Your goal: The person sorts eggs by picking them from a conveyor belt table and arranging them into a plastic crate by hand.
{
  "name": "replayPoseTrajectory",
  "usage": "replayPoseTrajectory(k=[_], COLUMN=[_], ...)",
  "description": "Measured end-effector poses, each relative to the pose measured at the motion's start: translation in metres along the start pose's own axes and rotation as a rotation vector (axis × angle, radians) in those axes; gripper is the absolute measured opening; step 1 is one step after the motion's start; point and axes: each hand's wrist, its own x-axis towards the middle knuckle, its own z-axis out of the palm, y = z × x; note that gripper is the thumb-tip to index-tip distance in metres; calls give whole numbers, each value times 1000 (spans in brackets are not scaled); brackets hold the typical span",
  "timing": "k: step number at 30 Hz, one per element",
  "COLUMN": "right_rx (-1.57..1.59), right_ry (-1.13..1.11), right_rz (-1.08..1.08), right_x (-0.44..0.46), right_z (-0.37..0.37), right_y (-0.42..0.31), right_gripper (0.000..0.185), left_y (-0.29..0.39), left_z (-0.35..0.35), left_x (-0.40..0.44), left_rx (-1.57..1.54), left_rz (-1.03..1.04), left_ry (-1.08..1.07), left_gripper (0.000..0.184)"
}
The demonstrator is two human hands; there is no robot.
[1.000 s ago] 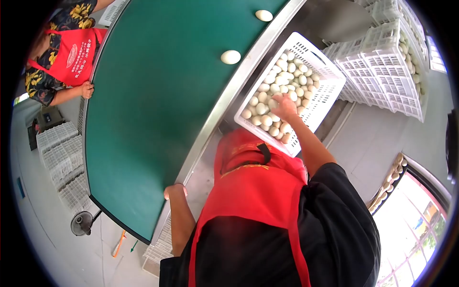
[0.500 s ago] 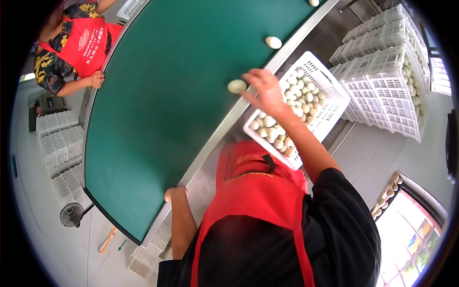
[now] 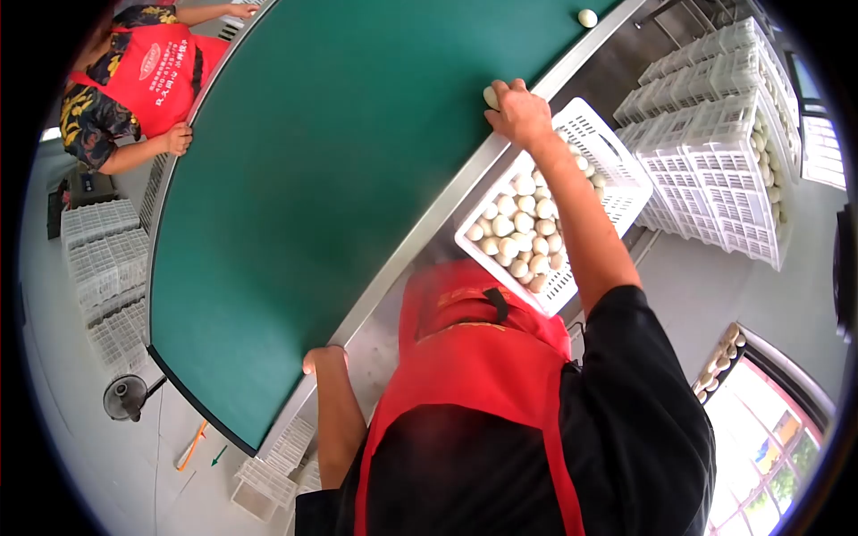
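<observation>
My right hand [image 3: 520, 113] reaches over the near edge of the green conveyor belt [image 3: 304, 161], its fingers curled round a pale egg [image 3: 491, 97]. Much of that egg is hidden behind the hand. Below my right forearm a white plastic crate [image 3: 617, 165] holds many eggs [image 3: 518, 228]. It stands against the belt's outer side, beside my red apron. My left hand [image 3: 326, 359] grips the metal rail [image 3: 384, 279] along the belt's near edge, with some fingers out of sight. Another egg [image 3: 587, 18] lies farther up the belt.
Across the belt, a person in a red apron [image 3: 161, 76] has a hand [image 3: 178, 138] on the far edge. Stacked white crates [image 3: 706, 152] with eggs stand at the right. More white crates [image 3: 112, 259] are stacked at the left. A round metal lamp-like object [image 3: 125, 397] sits below them.
My right hand has moved up along the belt to another egg. The egg formerly beside its fingers is gone from the belt. The farther egg has shifted toward me; my left hand stays put.
</observation>
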Motion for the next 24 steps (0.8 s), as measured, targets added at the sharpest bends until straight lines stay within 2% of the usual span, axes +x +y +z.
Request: replayPoseTrajectory(k=[1,7,8,9,13,15,17,19,21,22,23,24], right_rx=[-53,41,201,508,1113,1100,629,346,445,351,247,223], right_ry=[-143,-207,-217,-167,-417,-398,-598,-653,-589,-486,-393,-327], right_rz=[9,-6,-33,-111,169,374,469,272,646,784,913,905], right_x=[3,16,14,8,-63,-114,-156,-207,-241,-243,-253,-259], right_z=[-20,-14,-14,-14,-47,5,34,118,151,124,154,169], right_y=[-1,17,31,49,106,156,167,205,201,166,170,171], right_gripper=[42,45,47,48,47,50,57,60,52,48,49,47], left_y=[0,-1,-2,-2,-4,-7,-12,-17,-18,-18,-17,-16], left_z=[0,1,1,1,2,5,10,17,20,21,22,23], left_x=[0,-1,-1,-2,-3,-5,-9,-13,-15,-16,-19,-21], left_rx=[-3,-22,-30,-44,-183,-474,-1116,-1733,-1976,-2057,-2116,-2164], left_rz=[-3,-33,-40,-46,-75,-115,-181,-257,-288,-302,-314,-329], left_ry=[1,2,2,2,-9,-10,-12,7,34,42,54,64], left_gripper=[33,33,33,34,34,34,34,34,35,35,35,35])
